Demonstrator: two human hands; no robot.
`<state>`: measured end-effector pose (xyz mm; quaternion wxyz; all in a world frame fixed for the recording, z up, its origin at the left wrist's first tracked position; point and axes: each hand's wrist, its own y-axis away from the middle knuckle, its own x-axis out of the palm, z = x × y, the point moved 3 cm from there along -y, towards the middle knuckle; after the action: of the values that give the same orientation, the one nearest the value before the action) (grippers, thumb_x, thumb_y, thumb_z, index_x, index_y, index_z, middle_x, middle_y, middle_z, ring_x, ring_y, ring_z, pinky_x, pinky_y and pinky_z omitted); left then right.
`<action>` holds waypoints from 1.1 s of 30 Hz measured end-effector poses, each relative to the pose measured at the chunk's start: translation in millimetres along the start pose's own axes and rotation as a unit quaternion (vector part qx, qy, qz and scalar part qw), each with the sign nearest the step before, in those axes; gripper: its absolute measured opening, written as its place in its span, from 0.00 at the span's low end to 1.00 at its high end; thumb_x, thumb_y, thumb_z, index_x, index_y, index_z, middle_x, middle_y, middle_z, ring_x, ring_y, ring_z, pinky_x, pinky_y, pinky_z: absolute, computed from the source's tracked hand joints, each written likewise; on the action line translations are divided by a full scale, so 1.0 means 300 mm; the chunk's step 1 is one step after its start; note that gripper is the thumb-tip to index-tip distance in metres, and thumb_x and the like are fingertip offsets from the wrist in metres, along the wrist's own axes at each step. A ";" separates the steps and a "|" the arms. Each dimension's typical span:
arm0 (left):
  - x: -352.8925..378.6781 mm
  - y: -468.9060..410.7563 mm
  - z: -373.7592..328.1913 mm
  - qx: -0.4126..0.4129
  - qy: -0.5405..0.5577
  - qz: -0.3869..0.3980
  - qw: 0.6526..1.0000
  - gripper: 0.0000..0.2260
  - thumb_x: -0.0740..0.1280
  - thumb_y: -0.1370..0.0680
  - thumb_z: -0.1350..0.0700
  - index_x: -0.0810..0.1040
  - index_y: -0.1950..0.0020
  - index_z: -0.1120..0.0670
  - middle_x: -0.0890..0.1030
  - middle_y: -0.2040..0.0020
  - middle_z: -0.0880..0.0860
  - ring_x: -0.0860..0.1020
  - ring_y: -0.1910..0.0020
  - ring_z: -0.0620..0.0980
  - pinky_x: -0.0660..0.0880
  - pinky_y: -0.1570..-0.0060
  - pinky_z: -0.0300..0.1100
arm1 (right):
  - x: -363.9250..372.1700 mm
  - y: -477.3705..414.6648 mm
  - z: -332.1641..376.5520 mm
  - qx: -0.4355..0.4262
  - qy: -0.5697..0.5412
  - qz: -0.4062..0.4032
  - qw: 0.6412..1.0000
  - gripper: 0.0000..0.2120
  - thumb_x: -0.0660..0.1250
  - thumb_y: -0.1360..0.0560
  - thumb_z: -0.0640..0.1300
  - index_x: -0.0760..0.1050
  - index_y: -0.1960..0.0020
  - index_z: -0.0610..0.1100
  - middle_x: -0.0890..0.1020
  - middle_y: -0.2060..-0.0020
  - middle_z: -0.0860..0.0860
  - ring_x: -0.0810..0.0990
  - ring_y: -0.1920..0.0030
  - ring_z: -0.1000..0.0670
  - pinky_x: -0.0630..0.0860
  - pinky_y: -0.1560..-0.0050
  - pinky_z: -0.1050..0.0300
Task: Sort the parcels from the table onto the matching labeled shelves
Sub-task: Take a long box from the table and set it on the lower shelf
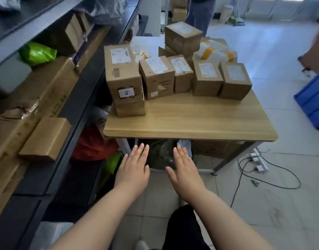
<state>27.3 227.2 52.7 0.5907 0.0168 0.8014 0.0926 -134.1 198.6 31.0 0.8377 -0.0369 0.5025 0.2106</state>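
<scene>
Right, the shelves on my left carried mostly cardboard: a long carton lying flat, a small flat box near the front edge, and a green bag further back. A blue crate stood on the floor to the right, and I couldn't see what was in it.

The parcels sat on the surface ahead, crowded onto its far half. A tall box was stacked on another at the left corner, with four smaller boxes in a row beside it. One more box was perched on top behind them, and white-and-yellow bags lay at the back.

Both hands hung in front of and below the near edge, well short of the parcels. The left hand and right hand were flat, palms down, fingers straight. They were side by side with a gap between them, gripping nothing.
</scene>
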 end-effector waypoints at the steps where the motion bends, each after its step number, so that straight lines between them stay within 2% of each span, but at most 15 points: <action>1: 0.003 -0.035 -0.008 -0.003 0.001 0.003 1.000 0.27 0.50 0.17 0.52 0.39 0.22 0.50 0.40 0.22 0.46 0.39 0.24 0.44 0.41 0.26 0.43 | -0.007 -0.037 -0.016 0.001 -0.002 0.006 1.000 0.32 0.52 0.19 0.55 0.42 0.23 0.44 0.41 0.23 0.51 0.35 0.27 0.56 0.38 0.27 0.57; 5: 0.001 -0.200 -0.025 -0.016 0.001 0.003 1.000 0.27 0.51 0.17 0.52 0.40 0.22 0.50 0.42 0.22 0.47 0.40 0.24 0.45 0.42 0.26 0.43 | -0.060 -0.221 -0.070 -0.018 0.006 0.033 0.999 0.32 0.51 0.19 0.55 0.41 0.23 0.44 0.41 0.23 0.50 0.36 0.25 0.54 0.39 0.25 0.55; 7: -0.029 -0.298 -0.033 -0.033 0.003 -0.009 0.999 0.28 0.52 0.18 0.52 0.41 0.22 0.50 0.43 0.22 0.47 0.40 0.24 0.45 0.42 0.26 0.43 | -0.117 -0.335 -0.085 -0.035 0.007 0.047 0.998 0.32 0.50 0.18 0.55 0.40 0.23 0.44 0.40 0.23 0.50 0.36 0.24 0.53 0.37 0.26 0.58; 14: -0.216 -0.597 -0.085 -0.102 0.017 -0.098 0.990 0.28 0.53 0.18 0.52 0.41 0.23 0.49 0.41 0.22 0.46 0.36 0.29 0.39 0.38 0.28 0.41 | -0.307 -0.720 -0.103 -0.106 0.012 0.070 0.992 0.32 0.50 0.19 0.56 0.39 0.23 0.46 0.39 0.23 0.51 0.36 0.25 0.54 0.37 0.28 0.58; 19: -0.353 -0.667 -0.041 -0.154 0.032 -0.175 0.972 0.28 0.54 0.18 0.52 0.42 0.23 0.47 0.39 0.26 0.42 0.37 0.27 0.39 0.37 0.27 0.41 | -0.366 -0.890 -0.002 -0.189 -0.014 0.077 0.979 0.31 0.51 0.19 0.56 0.41 0.23 0.47 0.40 0.23 0.53 0.35 0.26 0.57 0.37 0.28 0.60; 22: -0.419 -0.681 0.039 -0.194 0.058 -0.198 0.959 0.26 0.53 0.18 0.52 0.45 0.22 0.48 0.43 0.24 0.43 0.38 0.27 0.38 0.39 0.27 0.41 | -0.378 -0.962 0.097 -0.220 -0.055 0.082 0.971 0.31 0.52 0.19 0.55 0.41 0.23 0.47 0.41 0.23 0.53 0.36 0.26 0.58 0.37 0.27 0.61; 24: -0.461 -0.697 0.108 -0.240 0.116 -0.207 0.941 0.25 0.52 0.17 0.51 0.46 0.22 0.49 0.47 0.22 0.46 0.42 0.25 0.40 0.43 0.25 0.44 | -0.378 -1.007 0.159 -0.227 -0.084 0.091 0.966 0.32 0.53 0.19 0.55 0.41 0.23 0.48 0.41 0.23 0.55 0.36 0.27 0.60 0.38 0.28 0.63; 27: -0.498 -0.738 0.207 -0.323 0.270 -0.193 0.886 0.25 0.51 0.17 0.48 0.48 0.22 0.45 0.52 0.22 0.47 0.51 0.24 0.46 0.53 0.28 0.48 | -0.365 -1.071 0.225 -0.215 -0.115 0.102 0.965 0.32 0.52 0.19 0.56 0.38 0.23 0.49 0.40 0.24 0.57 0.36 0.28 0.62 0.39 0.29 0.64; 30: -0.533 -0.824 0.280 -0.307 0.371 -0.171 0.860 0.23 0.52 0.17 0.46 0.53 0.22 0.45 0.60 0.24 0.47 0.59 0.26 0.47 0.59 0.31 0.45 | -0.351 -1.138 0.270 -0.148 -0.185 0.105 0.966 0.33 0.53 0.20 0.56 0.37 0.23 0.53 0.41 0.24 0.59 0.40 0.26 0.62 0.42 0.27 0.62; 33: -0.556 -0.926 0.334 -0.276 0.457 -0.137 0.835 0.20 0.54 0.17 0.47 0.62 0.25 0.47 0.69 0.30 0.45 0.68 0.32 0.44 0.65 0.37 0.39 | -0.351 -1.214 0.309 -0.066 -0.264 0.101 0.957 0.32 0.55 0.19 0.53 0.40 0.23 0.52 0.48 0.23 0.57 0.47 0.25 0.58 0.47 0.25 0.59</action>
<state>195.6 -55.5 135.0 0.1444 -0.3009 0.9154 0.2250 41.8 -140.1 112.2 0.9108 0.0159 0.2497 0.3285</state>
